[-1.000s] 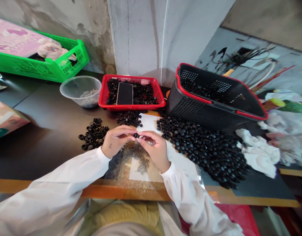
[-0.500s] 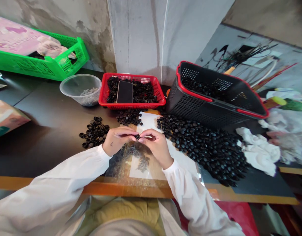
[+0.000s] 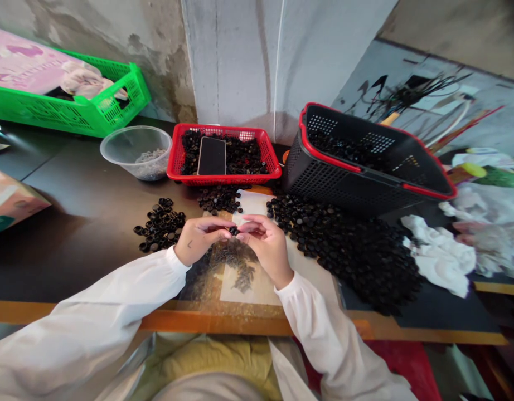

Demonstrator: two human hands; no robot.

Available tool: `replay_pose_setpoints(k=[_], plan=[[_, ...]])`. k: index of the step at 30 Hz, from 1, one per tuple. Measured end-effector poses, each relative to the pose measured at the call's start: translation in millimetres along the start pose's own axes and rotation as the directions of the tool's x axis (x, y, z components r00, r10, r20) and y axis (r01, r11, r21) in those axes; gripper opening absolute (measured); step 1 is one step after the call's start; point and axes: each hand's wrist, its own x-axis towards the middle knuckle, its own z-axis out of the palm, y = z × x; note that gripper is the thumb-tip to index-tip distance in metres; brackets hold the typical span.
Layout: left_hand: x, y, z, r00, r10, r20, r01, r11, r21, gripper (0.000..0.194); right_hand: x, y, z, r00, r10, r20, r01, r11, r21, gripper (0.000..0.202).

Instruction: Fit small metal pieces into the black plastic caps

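Observation:
Between the fingertips of both hands is a small round black part [image 3: 233,230], too small to name exactly. My left hand [image 3: 198,238] pinches it from the left, and my right hand [image 3: 266,243] grips it from the right. Below the hands, a heap of small grey metal pieces [image 3: 242,274] lies on a pale sheet [image 3: 261,292]. To the left is a small pile of black round parts [image 3: 159,228]. A much larger pile of black round parts [image 3: 349,245] spreads out on the right. Another little cluster [image 3: 218,199] sits beyond my left hand.
A red basket [image 3: 223,179] of black parts with a phone [image 3: 212,156] on top stands behind, beside a clear bowl [image 3: 135,139] of small pieces. A black basket [image 3: 336,181] stands back right. A green crate [image 3: 102,114], tissue box [image 3: 17,203] and crumpled white cloth [image 3: 439,253] lie around.
The black part between my fingertips shows a little more now, and the fingers have shifted slightly around it. The piles and baskets look the same.

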Motion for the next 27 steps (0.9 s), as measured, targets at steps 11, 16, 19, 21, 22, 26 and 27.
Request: replay_pose_setpoints(k=[11,16,19,21,22,26,27], plan=[[0.1,-1.8,-0.4,0.999,-0.027,-0.023,0.026,1.0,-0.014,0.027,-1.8,-0.3,3.3,1.0,-0.001,-0.005,0.001,0.997,0.076,0.049],[0.3,-1.7,-1.3,0.999,0.023,-0.035,-0.022,0.999,0.032,0.026,-1.6,-2.9,2.6,1.0,0.008,0.013,-0.008,1.0,0.028,0.041],[0.4,-2.1,-1.2,0.999,0.026,-0.036,-0.024,0.998,0.054,0.027,-2.0,-3.1,2.5,1.0,0.006,0.018,-0.006,1.0,0.019,0.041],[0.6,-2.7,-1.1,0.998,0.037,-0.041,-0.035,0.998,0.055,0.027,-2.3,-2.5,2.4,1.0,0.007,0.022,-0.008,1.0,0.015,0.038],[0.8,-2.9,-1.1,0.998,0.048,-0.04,-0.046,0.998,0.052,0.026,-2.3,-2.0,2.3,1.0,0.009,0.025,-0.009,1.0,0.016,0.037],[2.9,-3.3,-1.7,0.991,0.134,-0.013,-0.133,0.99,0.038,0.021,-0.9,-0.2,0.6,0.998,0.022,0.057,-0.025,0.999,0.044,0.038],[3.7,-3.1,-1.9,0.987,0.161,-0.005,-0.16,0.986,0.037,0.02,-0.2,0.2,-0.1,0.996,0.034,0.082,-0.038,0.998,0.059,0.04]])
